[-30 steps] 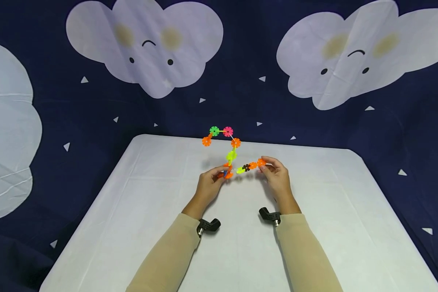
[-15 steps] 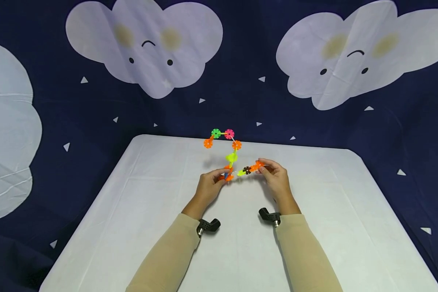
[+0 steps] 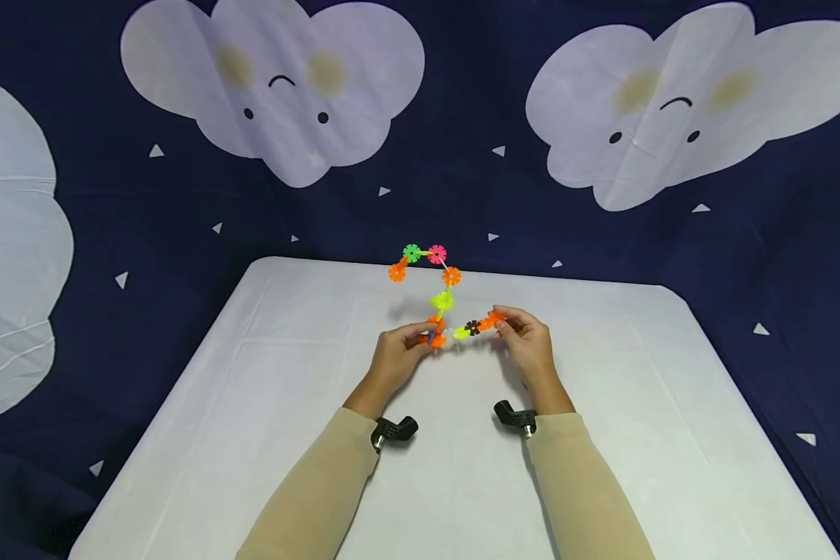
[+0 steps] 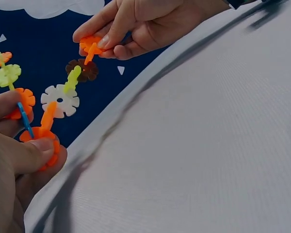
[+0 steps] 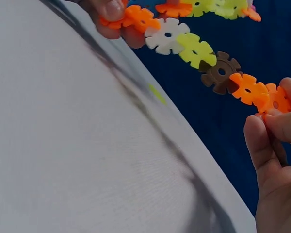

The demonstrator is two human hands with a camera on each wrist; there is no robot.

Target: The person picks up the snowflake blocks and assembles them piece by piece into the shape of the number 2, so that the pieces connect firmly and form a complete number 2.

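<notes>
A chain of interlocking snowflake discs is held up between both hands over the table. My left hand [image 3: 395,358] pinches an orange disc [image 4: 51,160] at a joint beside a blue disc [image 4: 24,119]. My right hand [image 3: 530,346] pinches the orange disc [image 5: 279,99] at the chain's right end. Between the hands run a white disc [image 5: 160,41], a yellow disc [image 5: 189,43], a dark brown disc [image 5: 216,80] and another orange disc [image 5: 242,94]. From the left hand a second stretch curves upward through yellow-green [image 3: 442,301], pink [image 3: 437,254] and green discs [image 3: 411,253], ending in orange [image 3: 397,271].
A white-covered table [image 3: 448,482] lies beneath the hands, its far edge behind the chain. Dark blue cloth with clouds [image 3: 280,85] hangs at the back. Each wrist carries a black camera mount, one on the left [image 3: 397,429] and one on the right [image 3: 514,415].
The chain's right end has dipped slightly and its orange discs have turned, with the right fingers moving a little down and left. The left hand keeps its pinch.
</notes>
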